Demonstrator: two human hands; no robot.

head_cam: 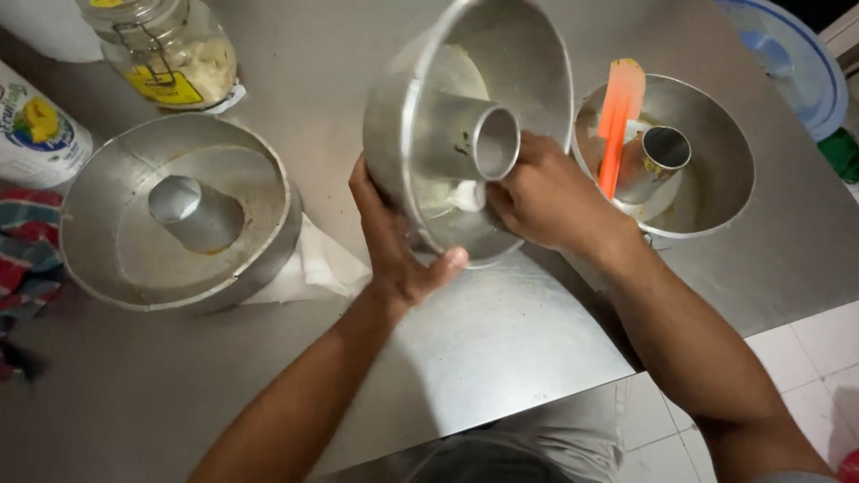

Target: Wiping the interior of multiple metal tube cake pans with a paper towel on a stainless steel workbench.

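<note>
My left hand [394,241] grips the outer wall of a round metal tube cake pan [528,72], holding it tilted on its side above the steel table [501,349]. My right hand [546,201] reaches inside the pan beside its centre tube and presses a small white wad [469,195] against the inner wall. The inside of the pan shows pale smears.
A second tube pan [179,215] rests on white paper at the left. A third tube pan [707,152] at the right holds an orange spatula [617,116]. A glass jar [170,49], a white packet [36,125] and a checked cloth [22,259] lie at the left. A blue-rimmed lid [805,63] sits far right.
</note>
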